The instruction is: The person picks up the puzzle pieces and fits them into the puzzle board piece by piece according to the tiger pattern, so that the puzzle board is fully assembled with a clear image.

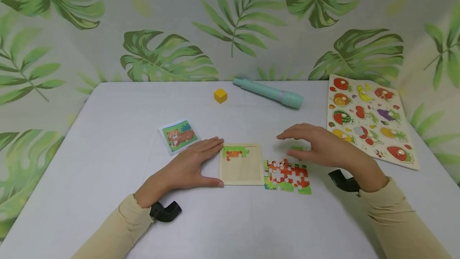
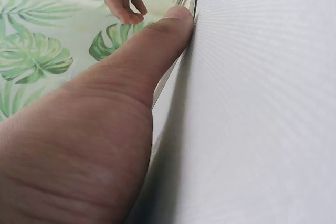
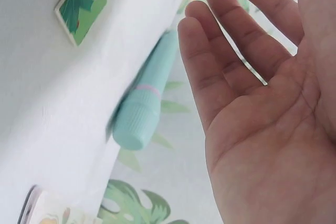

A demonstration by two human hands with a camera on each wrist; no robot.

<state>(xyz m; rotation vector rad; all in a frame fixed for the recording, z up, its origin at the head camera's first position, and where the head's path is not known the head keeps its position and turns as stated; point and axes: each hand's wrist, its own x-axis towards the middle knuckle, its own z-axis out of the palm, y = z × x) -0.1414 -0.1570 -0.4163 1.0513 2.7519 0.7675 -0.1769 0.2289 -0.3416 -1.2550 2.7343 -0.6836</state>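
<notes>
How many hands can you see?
2: the left hand touching the left side of the tray, the right hand raised near the loose pieces.

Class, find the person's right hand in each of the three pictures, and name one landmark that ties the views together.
Head: right of centre, beside the loose puzzle pieces; the right hand is seen from above.
Left wrist: near the top, left of centre, beyond the thumb of the left hand.
Right wrist: large, filling much of the right side.
Shared landmark: the leaf-print cloth.
</notes>
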